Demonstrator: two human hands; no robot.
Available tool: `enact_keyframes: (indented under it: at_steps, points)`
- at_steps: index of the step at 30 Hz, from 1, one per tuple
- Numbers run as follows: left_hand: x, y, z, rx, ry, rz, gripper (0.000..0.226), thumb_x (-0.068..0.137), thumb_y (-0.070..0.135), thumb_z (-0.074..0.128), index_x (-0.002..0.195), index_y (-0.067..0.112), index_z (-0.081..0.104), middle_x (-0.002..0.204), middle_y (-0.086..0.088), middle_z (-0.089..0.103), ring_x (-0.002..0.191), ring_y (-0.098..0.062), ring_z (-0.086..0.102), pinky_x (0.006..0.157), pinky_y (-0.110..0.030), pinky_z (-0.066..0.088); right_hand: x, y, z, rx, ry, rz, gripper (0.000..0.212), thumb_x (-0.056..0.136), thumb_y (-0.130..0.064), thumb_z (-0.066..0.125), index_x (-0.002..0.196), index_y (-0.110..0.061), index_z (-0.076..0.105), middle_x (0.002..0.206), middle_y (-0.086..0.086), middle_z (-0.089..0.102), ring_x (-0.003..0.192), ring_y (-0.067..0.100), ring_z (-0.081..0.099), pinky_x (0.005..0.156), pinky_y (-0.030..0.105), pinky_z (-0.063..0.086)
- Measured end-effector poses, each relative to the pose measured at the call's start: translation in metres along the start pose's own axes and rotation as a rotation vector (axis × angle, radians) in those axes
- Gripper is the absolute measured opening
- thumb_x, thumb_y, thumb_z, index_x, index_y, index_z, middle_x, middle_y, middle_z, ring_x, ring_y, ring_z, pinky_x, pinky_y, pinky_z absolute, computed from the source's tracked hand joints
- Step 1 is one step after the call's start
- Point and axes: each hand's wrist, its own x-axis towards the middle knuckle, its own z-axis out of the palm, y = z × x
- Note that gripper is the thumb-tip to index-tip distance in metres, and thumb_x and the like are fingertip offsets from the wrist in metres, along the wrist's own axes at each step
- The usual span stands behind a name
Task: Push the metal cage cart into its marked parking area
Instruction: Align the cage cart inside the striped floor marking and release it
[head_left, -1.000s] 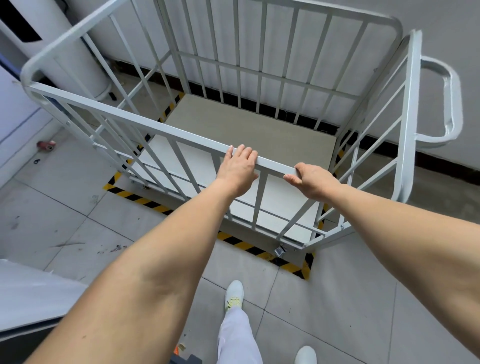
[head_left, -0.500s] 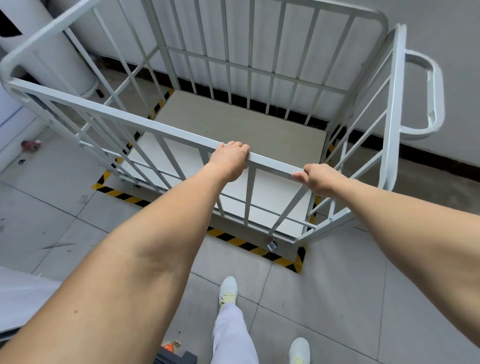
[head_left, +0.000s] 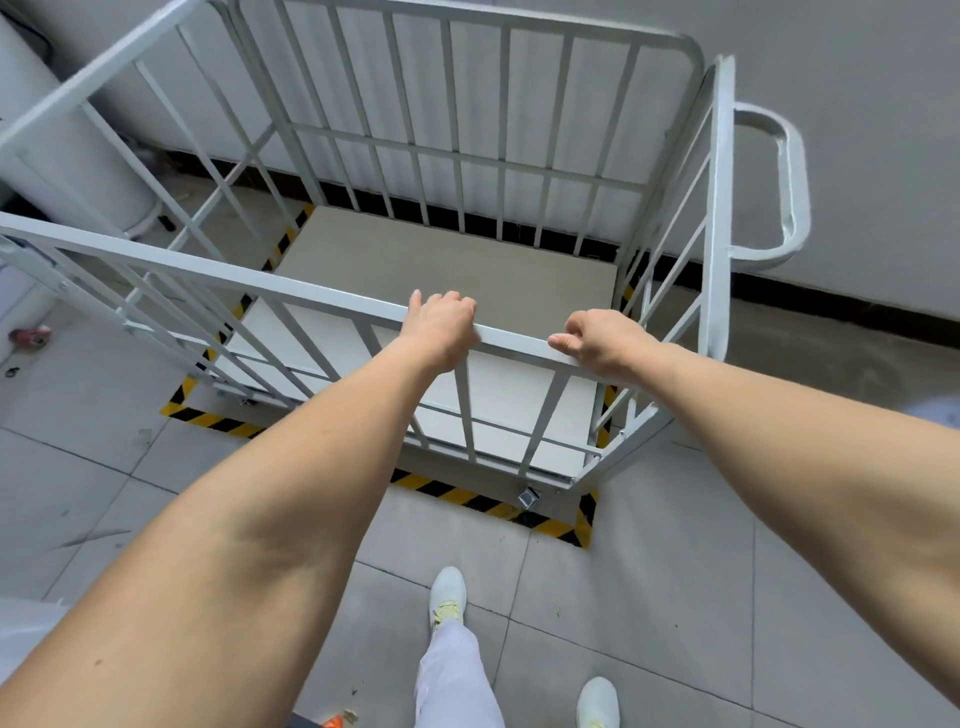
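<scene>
Gripping the near top rail (head_left: 218, 273) of the metal cage cart (head_left: 498, 156) with both hands, the person stands just behind it, arms stretched forward.

Left hand (head_left: 441, 325): fingers curled over the rail from above, knuckles up, wrapped on the bar.
Right hand (head_left: 605, 340): clamped on the same rail, nearer the cart's right corner, thumb lying along the near face of the bar. Bare rail shows between the two hands.

Cart: white barred cage, open at the top, pale deck (head_left: 452, 270). It stands inside the yellow-and-black floor tape (head_left: 457, 496). One strip lies on the floor just in front of the near base edge. Another runs down the left side, seen through the side bars, and short pieces show along the right side. The tape's near-right corner sits just outside the cart's near-right post. The far panel is close to the grey wall (head_left: 857, 52); whether it touches, I cannot tell. A loop handle (head_left: 792, 176) projects from the right side panel. A small metal fitting (head_left: 529, 499) hangs below the near base edge, over the tape.

Surroundings: grey floor tiles (head_left: 649, 571). A white column (head_left: 67, 156) stands left of the cart by the wall. A small red object (head_left: 28, 336) lies on the floor at far left, too blurred to identify. White trousers (head_left: 457, 675) and pale shoes (head_left: 448, 597) show below, on the tiles short of the tape.
</scene>
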Motion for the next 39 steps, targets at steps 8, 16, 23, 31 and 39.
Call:
enact_keyframes:
  at_steps: [8,16,23,31,39]
  points:
    - [-0.006,0.105,-0.056,-0.065,0.090,0.057,0.040,0.099,0.027,0.048,0.133,0.008,0.048,0.136,-0.013,0.050,0.129,-0.031,0.047,0.118,-0.045,0.018,-0.047,0.081,-0.089,0.040,0.199,0.042,0.040,0.099,-0.042,0.043,0.116,-0.009,0.059,0.122,0.014,0.061,0.116,0.031,0.054,0.095,0.038,0.043]
    - [-0.009,0.230,-0.088,-0.080,0.143,0.134,0.037,0.099,0.024,0.047,0.131,0.007,0.050,0.134,-0.012,0.052,0.129,-0.030,0.047,0.118,-0.044,0.020,-0.097,0.173,-0.127,0.134,0.263,0.101,0.040,0.098,-0.042,0.043,0.123,-0.014,0.055,0.128,0.009,0.057,0.118,0.030,0.053,0.098,0.040,0.044]
    - [0.023,0.279,-0.105,-0.048,0.118,0.150,0.028,0.098,0.025,0.048,0.116,0.004,0.054,0.123,-0.012,0.057,0.120,-0.033,0.050,0.110,-0.043,0.030,-0.080,0.218,-0.158,0.133,0.255,0.108,0.035,0.098,-0.036,0.045,0.121,-0.012,0.057,0.125,0.010,0.059,0.116,0.030,0.054,0.099,0.040,0.045]
    - [0.088,0.309,-0.113,-0.067,0.062,0.103,0.027,0.097,0.026,0.051,0.113,0.005,0.054,0.122,-0.011,0.061,0.117,-0.031,0.053,0.106,-0.043,0.032,-0.020,0.254,-0.196,0.039,0.191,0.073,0.035,0.098,-0.034,0.046,0.119,-0.009,0.059,0.123,0.011,0.060,0.115,0.029,0.055,0.097,0.039,0.046]
    - [0.130,0.328,-0.089,-0.017,-0.119,-0.052,0.032,0.092,0.037,0.058,0.103,0.008,0.049,0.096,-0.004,0.055,0.091,-0.028,0.052,0.101,-0.043,0.034,0.046,0.303,-0.207,-0.110,0.049,0.022,0.037,0.097,-0.031,0.048,0.128,-0.013,0.054,0.133,0.010,0.055,0.123,0.031,0.051,0.101,0.040,0.044]
